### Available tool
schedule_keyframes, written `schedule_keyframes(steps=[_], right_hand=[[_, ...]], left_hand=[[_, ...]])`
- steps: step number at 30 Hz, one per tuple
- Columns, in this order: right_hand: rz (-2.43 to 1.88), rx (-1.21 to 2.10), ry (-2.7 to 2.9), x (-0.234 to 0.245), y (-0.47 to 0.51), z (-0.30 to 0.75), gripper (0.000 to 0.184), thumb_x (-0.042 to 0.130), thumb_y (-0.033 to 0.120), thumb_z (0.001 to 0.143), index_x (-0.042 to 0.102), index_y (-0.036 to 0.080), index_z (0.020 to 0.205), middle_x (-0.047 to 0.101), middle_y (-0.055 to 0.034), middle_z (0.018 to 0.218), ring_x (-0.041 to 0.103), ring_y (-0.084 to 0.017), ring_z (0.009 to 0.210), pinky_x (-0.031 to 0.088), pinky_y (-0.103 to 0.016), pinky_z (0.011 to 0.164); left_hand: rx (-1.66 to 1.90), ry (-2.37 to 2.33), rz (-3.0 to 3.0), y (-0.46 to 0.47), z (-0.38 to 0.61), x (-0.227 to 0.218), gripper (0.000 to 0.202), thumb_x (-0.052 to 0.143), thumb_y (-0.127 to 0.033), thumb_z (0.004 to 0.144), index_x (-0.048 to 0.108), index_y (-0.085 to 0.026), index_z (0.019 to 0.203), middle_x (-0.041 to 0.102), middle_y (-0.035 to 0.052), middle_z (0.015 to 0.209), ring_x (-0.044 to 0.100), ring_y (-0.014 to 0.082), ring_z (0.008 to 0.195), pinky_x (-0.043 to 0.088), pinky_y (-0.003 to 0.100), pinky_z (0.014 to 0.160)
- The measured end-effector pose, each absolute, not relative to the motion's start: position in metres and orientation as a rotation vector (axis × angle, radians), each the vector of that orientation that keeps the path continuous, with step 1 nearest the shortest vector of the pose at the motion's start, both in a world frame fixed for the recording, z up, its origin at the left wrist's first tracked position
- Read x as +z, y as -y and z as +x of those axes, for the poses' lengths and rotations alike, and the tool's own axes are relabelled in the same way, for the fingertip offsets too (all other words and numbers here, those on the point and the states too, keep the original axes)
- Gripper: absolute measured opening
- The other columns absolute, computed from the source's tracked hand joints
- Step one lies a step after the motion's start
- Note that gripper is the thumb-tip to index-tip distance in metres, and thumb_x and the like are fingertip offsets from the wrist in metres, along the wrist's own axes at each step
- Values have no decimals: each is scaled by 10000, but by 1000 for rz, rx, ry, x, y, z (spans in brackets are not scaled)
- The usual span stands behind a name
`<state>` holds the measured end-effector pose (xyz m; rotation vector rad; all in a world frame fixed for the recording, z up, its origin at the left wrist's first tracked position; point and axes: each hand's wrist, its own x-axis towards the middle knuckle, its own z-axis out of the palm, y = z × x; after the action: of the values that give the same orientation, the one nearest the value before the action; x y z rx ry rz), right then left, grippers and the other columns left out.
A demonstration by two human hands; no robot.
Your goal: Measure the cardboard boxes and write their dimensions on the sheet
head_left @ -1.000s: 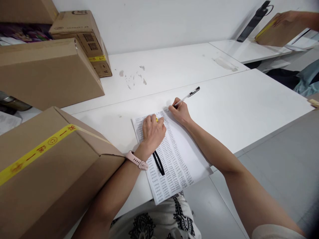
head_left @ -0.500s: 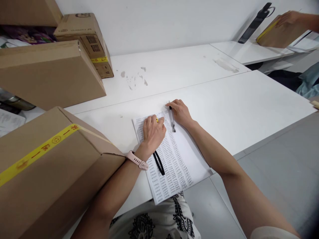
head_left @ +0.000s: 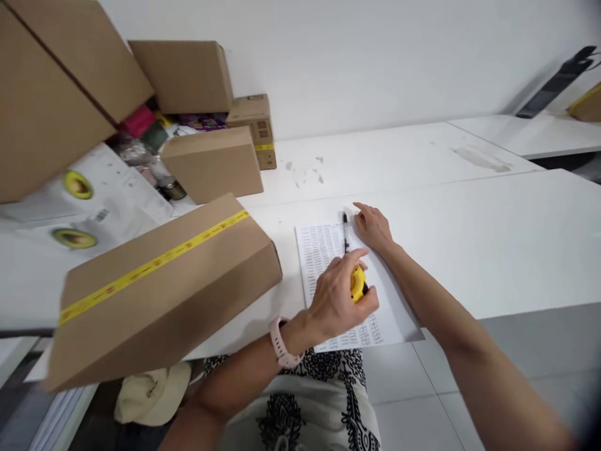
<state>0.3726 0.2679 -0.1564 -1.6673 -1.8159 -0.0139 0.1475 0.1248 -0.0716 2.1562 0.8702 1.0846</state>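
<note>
My left hand [head_left: 340, 297], with a pink watch band [head_left: 282, 344] on its wrist, is closed around a yellow and black tape measure [head_left: 357, 283]. It is held above the printed sheets [head_left: 323, 241], which carry columns of small text. Part of the page is hidden beneath the hand. A black-capped clear pen [head_left: 345, 233] lies along the upper part of the paper. Just right of the pen, my right hand [head_left: 374, 227] rests at the paper's upper edge, holding nothing, fingers loosely bent with one stretched out.
Left of the paper, a large carton [head_left: 164, 275] with yellow tape sits on the white table [head_left: 493, 250]. Smaller cartons [head_left: 213, 163] and packaged goods stand behind it. A dark bottle [head_left: 556, 81] is at the far right. A cap [head_left: 153, 394] lies below the table's edge.
My left hand has lifted off the paper and turned, bringing the tape measure into view. My right hand has come away from the pen. The view has swung left, showing more cartons.
</note>
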Motion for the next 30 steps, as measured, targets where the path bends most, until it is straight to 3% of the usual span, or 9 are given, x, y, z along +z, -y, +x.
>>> schedule_keyframes(steps=[3,5,7,10,16,22,25,30], right_hand=[[-1669,114,1807,-127,-249,347,337,512,245,867,684,124,1131,682,-187,1003,604,-320,941,472,-490,876],[-1562,301,1800,-97,-219,316,233,525,302,890,706,166,949,682,-158,997,615,-275,876,479,-453,829],[-1368,679,1855,-66,-179,278,335,489,436,949,689,195,830,691,-105,886,615,-222,786,479,-398,756],[-1117,1167,2009,-32,-121,224,500,382,578,987,684,202,855,696,-84,864,609,-193,767,459,-353,698],[-1011,1205,2121,-28,-68,173,391,515,576,947,572,206,835,582,-16,737,484,-140,655,366,-303,601],[-847,1585,1990,-31,-66,170,381,603,563,905,513,205,810,492,11,727,414,-122,655,350,-294,601],[-770,1632,1862,-33,-84,194,354,585,544,924,516,212,826,495,-3,780,451,-138,711,399,-312,660],[-943,1275,1697,-50,-136,235,319,577,519,933,554,216,838,531,-26,883,482,-165,806,432,-354,789]], left_hand=[[1087,-897,1907,-83,97,-57,588,609,-167,815,413,-228,1366,641,88,1167,635,148,787,575,293,724],[1151,-1008,1833,-64,62,-52,704,622,-189,813,312,-266,1440,578,112,1256,633,153,825,577,280,689],[1222,-1119,1828,-52,34,-50,809,625,-223,812,198,-290,1495,508,134,1330,632,171,893,582,293,708],[1283,-1173,1883,-37,9,-51,865,620,-237,815,130,-300,1525,441,145,1383,629,167,906,586,309,735],[1325,-1090,1897,-13,-9,-57,901,636,-162,810,141,-320,1547,426,149,1408,617,139,871,569,278,704],[1266,-1097,1904,2,-24,-62,871,638,-164,805,188,-312,1537,469,141,1390,638,148,881,574,284,722],[1200,-1300,2004,12,-51,-63,725,648,-196,831,331,-281,1478,544,126,1346,662,184,960,580,323,826],[1008,-1811,2058,40,-121,-70,432,648,-319,866,536,-260,1279,706,59,1136,710,227,990,581,341,869]])
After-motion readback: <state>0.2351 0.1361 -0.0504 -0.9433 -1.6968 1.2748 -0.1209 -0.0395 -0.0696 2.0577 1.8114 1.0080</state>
